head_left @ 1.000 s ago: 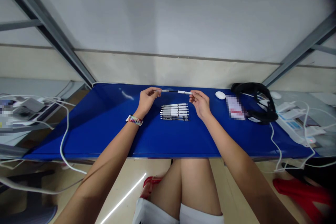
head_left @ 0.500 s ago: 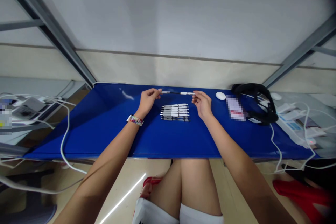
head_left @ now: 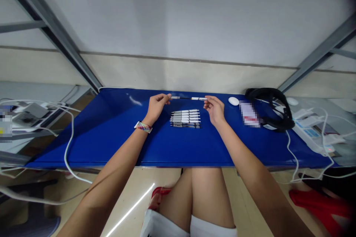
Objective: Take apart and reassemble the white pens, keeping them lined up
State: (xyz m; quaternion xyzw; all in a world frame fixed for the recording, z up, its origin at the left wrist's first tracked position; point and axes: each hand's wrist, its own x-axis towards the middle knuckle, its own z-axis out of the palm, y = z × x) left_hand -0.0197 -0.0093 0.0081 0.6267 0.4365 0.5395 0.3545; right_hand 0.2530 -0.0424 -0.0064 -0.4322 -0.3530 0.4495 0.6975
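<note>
A thin pen (head_left: 188, 98) with white ends and a dark middle hangs level above the blue table (head_left: 116, 137). My left hand (head_left: 157, 106) pinches its left end and my right hand (head_left: 214, 110) pinches its right end. Below and between the hands, several white pens (head_left: 185, 118) lie side by side in a neat row on the table. A coloured band with a white watch sits on my left wrist.
A small white oval object (head_left: 233, 101), a blurred card (head_left: 249, 114) and a black headset (head_left: 271, 107) lie at the right. White cables and devices (head_left: 314, 129) crowd the right edge; more cables (head_left: 66, 133) hang at the left. My knees show under the table.
The pen, held at both ends, has shifted slightly to the right and my right hand has moved a little outward. The row of pens has not moved.
</note>
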